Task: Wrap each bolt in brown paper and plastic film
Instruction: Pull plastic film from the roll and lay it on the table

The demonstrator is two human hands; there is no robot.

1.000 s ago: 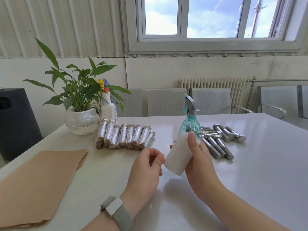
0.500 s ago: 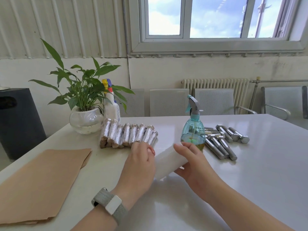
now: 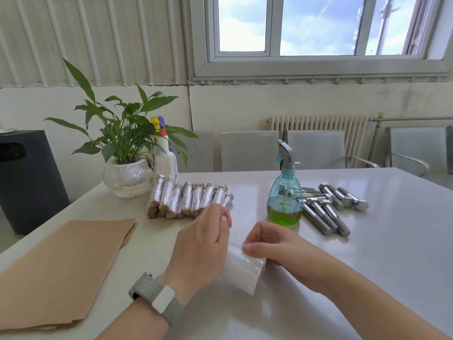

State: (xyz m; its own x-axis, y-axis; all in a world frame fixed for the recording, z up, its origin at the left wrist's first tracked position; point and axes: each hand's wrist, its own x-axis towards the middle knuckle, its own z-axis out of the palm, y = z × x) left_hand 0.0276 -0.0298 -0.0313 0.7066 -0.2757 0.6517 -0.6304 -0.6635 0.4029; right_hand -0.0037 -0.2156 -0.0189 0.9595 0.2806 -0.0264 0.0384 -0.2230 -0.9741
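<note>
A white roll of plastic film [image 3: 242,271] lies low over the table in front of me. My right hand [image 3: 272,249] curls around its right end, fingertips on top. My left hand [image 3: 203,244] sits against the roll's left side, thumb and fingers pinched together above it, apparently on the clear film edge. Several bare steel bolts [image 3: 328,209] lie at the right. A row of wrapped bolts [image 3: 188,198] lies at the centre left. Brown paper sheets [image 3: 58,268] lie stacked at the left.
A teal spray bottle [image 3: 285,195] with green liquid stands beside the bare bolts. A potted plant [image 3: 125,165] and a white spray bottle [image 3: 165,155] stand at the back left. A black bin [image 3: 27,177] is beyond the table's left edge; chairs line the far side.
The roll came down from upright in my right hand to lying near the table. My left hand moved onto its left side and pinched above it.
</note>
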